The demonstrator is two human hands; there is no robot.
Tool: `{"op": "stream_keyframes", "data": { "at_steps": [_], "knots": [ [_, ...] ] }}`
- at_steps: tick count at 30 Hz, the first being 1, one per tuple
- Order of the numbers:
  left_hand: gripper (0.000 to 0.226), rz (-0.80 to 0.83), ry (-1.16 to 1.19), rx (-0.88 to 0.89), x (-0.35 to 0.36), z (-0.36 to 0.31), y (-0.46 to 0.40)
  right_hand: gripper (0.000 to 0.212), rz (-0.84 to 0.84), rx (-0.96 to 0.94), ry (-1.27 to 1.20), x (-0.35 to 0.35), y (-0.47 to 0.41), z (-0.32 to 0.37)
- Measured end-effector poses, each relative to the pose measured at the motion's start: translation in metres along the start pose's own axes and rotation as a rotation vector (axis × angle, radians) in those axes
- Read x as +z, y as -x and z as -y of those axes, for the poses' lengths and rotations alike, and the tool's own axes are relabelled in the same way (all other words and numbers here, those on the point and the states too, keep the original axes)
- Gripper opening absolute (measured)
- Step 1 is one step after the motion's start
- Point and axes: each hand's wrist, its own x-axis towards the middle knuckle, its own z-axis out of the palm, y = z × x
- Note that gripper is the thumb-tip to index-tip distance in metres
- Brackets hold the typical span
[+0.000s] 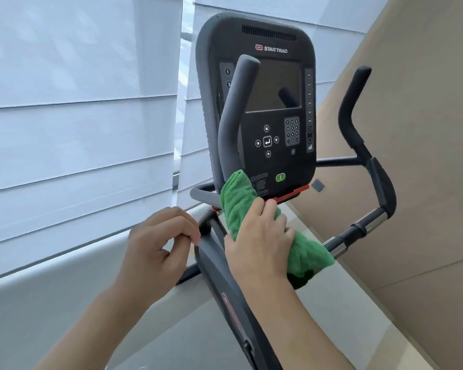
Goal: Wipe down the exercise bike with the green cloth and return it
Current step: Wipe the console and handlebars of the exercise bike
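Right hand grips green cloth against exercise bike below console; left hand loosely curled, empty. Wiping midway; return pending.

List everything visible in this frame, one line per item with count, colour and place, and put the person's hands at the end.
exercise bike: one, dark grey frame, centre, running down to the bottom edge
console: one, black with a dark screen and keypad, upper centre on the bike
handlebars: two, grey one left in front of the console, black one right with a chrome section
green cloth: one, green, draped below the console by the left handlebar's base
blinds: white, left and behind the bike
wall: beige, right
left hand: fingers loosely curled, holding nothing, left of the frame
right hand: gripping the green cloth
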Motion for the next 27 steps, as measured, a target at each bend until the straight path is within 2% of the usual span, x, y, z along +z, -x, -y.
{"op": "stream_keyframes", "data": {
  "at_steps": [3, 7, 13, 15, 19, 23, 27],
  "knots": [
    [0.032, -0.027, -0.031, -0.024, -0.004, -0.002, 0.0, 0.058, 0.054, -0.04, -0.138, -0.001, -0.041, 0.012],
    [0.031, -0.023, -0.041, -0.017, -0.002, -0.006, -0.001, 0.057, 0.173, 0.003, -0.412, 0.002, -0.084, 0.016],
    [0.031, 0.068, 0.015, 0.015, 0.008, -0.012, 0.003, 0.046, 0.142, -0.103, -0.563, 0.003, -0.045, -0.021],
    [0.031, 0.109, 0.049, 0.032, 0.01, -0.008, 0.004, 0.044, 0.072, -0.151, -0.53, 0.005, -0.02, -0.036],
    [0.03, 0.205, 0.119, 0.024, 0.015, 0.005, 0.008, 0.067, 0.021, -0.172, -0.417, 0.008, 0.027, -0.053],
    [0.031, 0.298, 0.186, 0.007, 0.02, 0.022, 0.018, 0.072, -0.015, -0.215, -0.375, 0.012, 0.074, -0.067],
    [0.033, 0.37, 0.246, -0.072, 0.027, 0.027, 0.032, 0.071, -0.108, -0.149, -0.375, 0.014, 0.102, -0.072]
  ]
}}
